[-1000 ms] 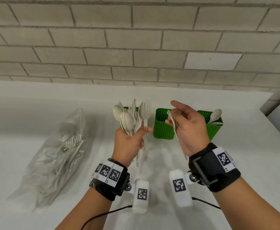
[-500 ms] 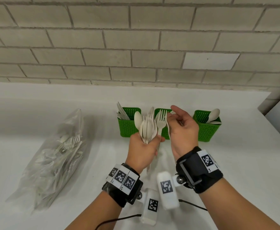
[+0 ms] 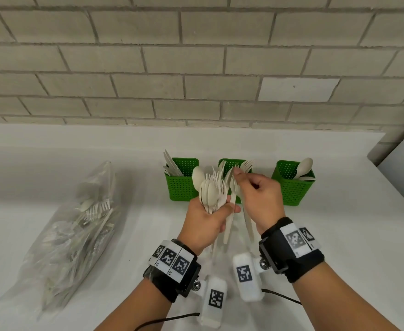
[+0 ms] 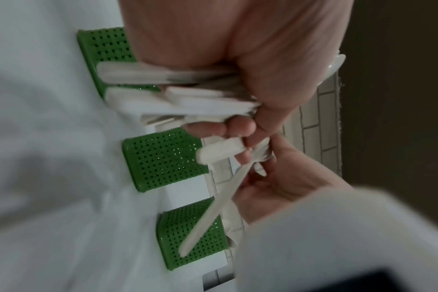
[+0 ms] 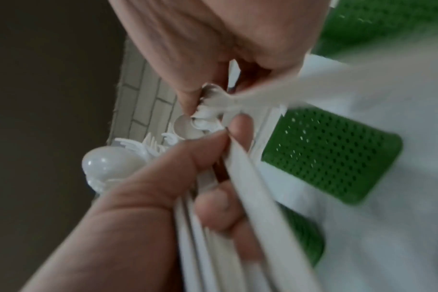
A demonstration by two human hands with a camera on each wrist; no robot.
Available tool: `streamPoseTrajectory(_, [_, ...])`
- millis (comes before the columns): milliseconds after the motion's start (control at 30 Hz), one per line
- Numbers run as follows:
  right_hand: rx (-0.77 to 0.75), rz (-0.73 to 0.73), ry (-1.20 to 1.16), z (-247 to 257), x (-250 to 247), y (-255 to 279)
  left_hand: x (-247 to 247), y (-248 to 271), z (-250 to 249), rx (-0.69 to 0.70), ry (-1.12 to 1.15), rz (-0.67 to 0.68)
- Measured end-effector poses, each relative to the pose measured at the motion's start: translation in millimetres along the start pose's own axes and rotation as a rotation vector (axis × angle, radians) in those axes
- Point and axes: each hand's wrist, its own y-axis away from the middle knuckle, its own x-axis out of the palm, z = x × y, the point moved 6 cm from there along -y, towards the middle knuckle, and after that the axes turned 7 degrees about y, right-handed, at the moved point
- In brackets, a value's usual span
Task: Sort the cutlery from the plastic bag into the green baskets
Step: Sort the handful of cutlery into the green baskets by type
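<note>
Left hand (image 3: 204, 222): closed around a bundle of cutlery (image 3: 211, 189), spoons and forks together, heads up, handles sticking out below the fist. It is held above the table (image 3: 339, 235), in front of the baskets.
Right hand (image 3: 259, 197): pinches a fork (image 3: 245, 167) near its head w/ thumb and fingertips; the handle hangs down under the palm. The fingertips are just beside the top of the bundle, touching it or nearly (wrist views too blurred to say).
Left basket (image 3: 183, 185): green, perforated, holds some knives (image 3: 171, 164) leaning to the left.
Middle basket (image 3: 228, 163): green, mostly hidden behind the hands and the bundle; what is inside I cannot tell.
Right basket (image 3: 294, 187): green, holds spoons (image 3: 305, 167), one bowl rising above the rim to the right.
Baskets, layout: three in a row, standing apart from each other, approx. at the middle of the table towards the wall.
Plastic bag (image 3: 69, 232): clear, lies on the table at the left, well apart from the baskets; more forks and other cutlery seen through it.
Wall (image 3: 196, 63): grey brick, behind the table.
Wrists: each has a black band w/ printed square markers and a white camera block (cable goes off from under it).
</note>
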Motion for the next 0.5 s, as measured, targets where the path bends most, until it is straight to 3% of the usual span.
streamPoseTrajectory(100, [-0.064,-0.007,0.023,14,-6,-4,-3,-5,-3,0.005,0.023,0.006])
streamPoseTrajectory(233, [-0.022,-0.196,-0.099,29,-34,-28,-18,-12,-8,0.018,0.078,-0.069])
streamPoseTrajectory(333, [-0.071,-0.259,-0.213,41,-53,-47,-28,-15,-11,0.004,0.129,-0.074])
streamPoseTrajectory(500, [-0.135,-0.252,0.012,31,-50,-65,-28,-16,-13,0.019,0.119,-0.036])
